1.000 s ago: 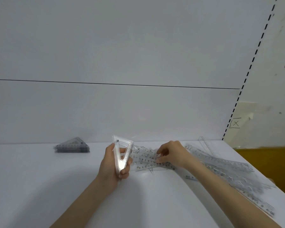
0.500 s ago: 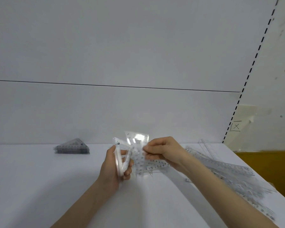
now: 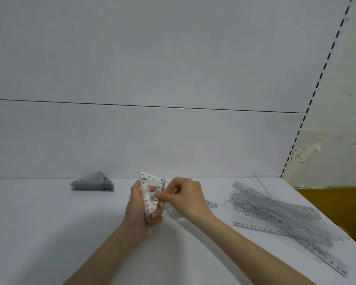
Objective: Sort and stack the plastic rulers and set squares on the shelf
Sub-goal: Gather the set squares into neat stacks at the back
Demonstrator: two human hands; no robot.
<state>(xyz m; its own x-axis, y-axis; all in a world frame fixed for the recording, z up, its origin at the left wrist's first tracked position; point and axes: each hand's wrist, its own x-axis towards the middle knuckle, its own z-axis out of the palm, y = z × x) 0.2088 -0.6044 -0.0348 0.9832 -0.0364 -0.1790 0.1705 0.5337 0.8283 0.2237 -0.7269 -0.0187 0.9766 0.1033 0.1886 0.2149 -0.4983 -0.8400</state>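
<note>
Head view: the left hand (image 3: 139,204) is over the middle of the white shelf (image 3: 39,223), its grip curled round the lower tip of a few clear set squares (image 3: 150,188) held upright, point down. The right hand (image 3: 185,197) meets them from the right, its grip pinching the front one between thumb and fingertips. A flat stack of set squares (image 3: 93,184) lies far left by the back wall (image 3: 173,140). A loose pile of rulers (image 3: 275,212) spreads across the right side, apart from both hands.
</note>
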